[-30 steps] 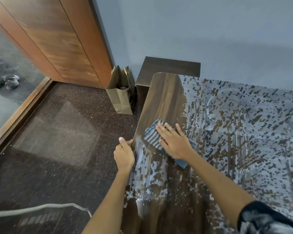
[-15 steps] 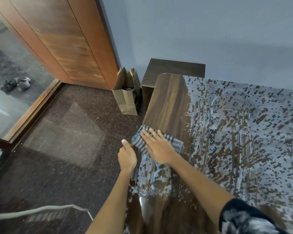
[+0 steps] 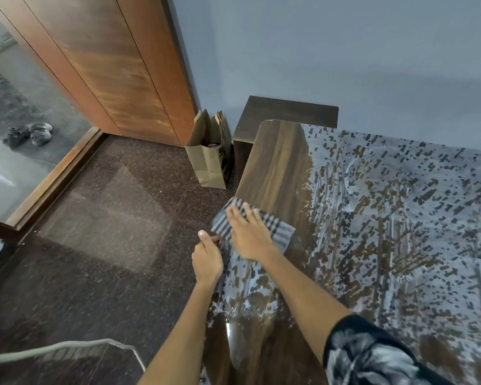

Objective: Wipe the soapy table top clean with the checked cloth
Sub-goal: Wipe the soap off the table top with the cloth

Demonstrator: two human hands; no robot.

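Your right hand (image 3: 249, 236) is flat, fingers straight, pressing the cloth (image 3: 278, 230) at the table's (image 3: 275, 162) left edge. Your left hand (image 3: 207, 258) grips that edge, thumb up, just beside the cloth. Suds (image 3: 400, 207) cover everything to the right.

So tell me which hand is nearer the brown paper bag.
Left. The left hand grips the table edge below the paper bag; the right hand presses the checked cloth, further right.
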